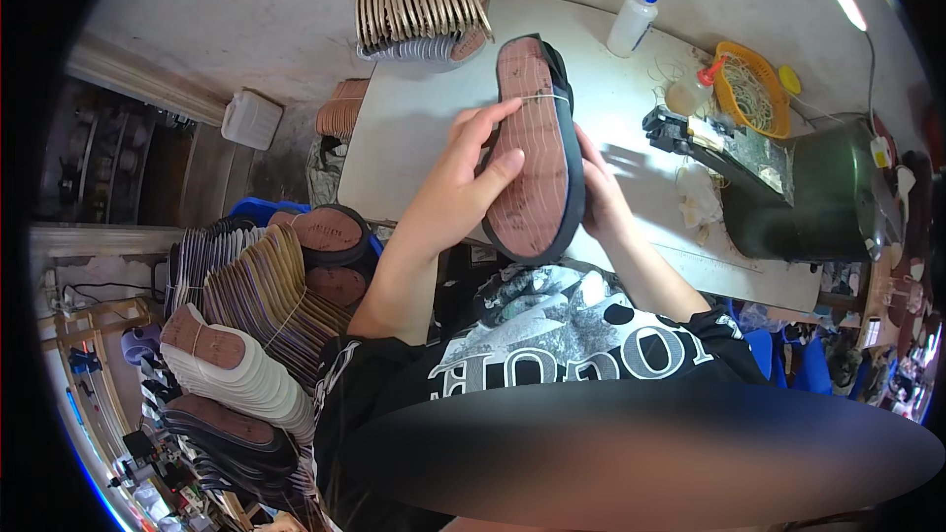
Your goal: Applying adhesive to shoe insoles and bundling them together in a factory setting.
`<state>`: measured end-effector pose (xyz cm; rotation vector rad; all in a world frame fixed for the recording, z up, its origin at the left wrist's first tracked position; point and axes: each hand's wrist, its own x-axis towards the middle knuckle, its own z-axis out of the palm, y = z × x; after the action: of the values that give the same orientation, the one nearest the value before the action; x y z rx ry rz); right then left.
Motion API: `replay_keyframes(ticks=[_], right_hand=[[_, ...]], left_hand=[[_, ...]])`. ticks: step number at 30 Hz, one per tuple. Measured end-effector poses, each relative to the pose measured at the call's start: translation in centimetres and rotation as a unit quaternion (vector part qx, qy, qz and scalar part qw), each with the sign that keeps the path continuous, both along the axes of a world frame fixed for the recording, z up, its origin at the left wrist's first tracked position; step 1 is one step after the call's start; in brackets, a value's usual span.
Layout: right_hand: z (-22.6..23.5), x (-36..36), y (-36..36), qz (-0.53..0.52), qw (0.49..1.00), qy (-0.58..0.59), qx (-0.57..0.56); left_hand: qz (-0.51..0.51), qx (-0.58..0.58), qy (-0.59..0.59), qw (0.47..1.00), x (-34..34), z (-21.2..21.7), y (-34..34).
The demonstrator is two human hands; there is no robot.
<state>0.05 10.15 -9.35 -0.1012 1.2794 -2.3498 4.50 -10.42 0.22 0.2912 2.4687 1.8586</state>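
Note:
A bundle of shoe insoles (537,167) with a brown, line-patterned top and black edges is tilted up in front of me, over the white table. Around its upper part runs a thin pale rubber band (544,98). My left hand (473,172) grips the left side; its thumb lies on the brown face and a fingertip is at the band. On the other side, my right hand (603,187) holds the right edge, its fingers partly hidden behind the bundle.
Banded insole stacks (424,5) stand at the table's far left, with more bundles (251,286) piled at my left. Along the right are a white bottle (633,25), an orange basket (724,89) of rubber bands, a red-topped bottle (690,94) and a dark green drum-shaped object (823,192).

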Motion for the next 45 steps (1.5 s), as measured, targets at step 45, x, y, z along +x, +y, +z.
replay_keyframes(ticks=[45], right_hand=[[1.2, 1.3, -1.5, 0.104, 0.75, 0.566, 0.326]], left_hand=[[0.241, -0.229, 0.102, 0.938, -6.6, -12.6, -0.1]])
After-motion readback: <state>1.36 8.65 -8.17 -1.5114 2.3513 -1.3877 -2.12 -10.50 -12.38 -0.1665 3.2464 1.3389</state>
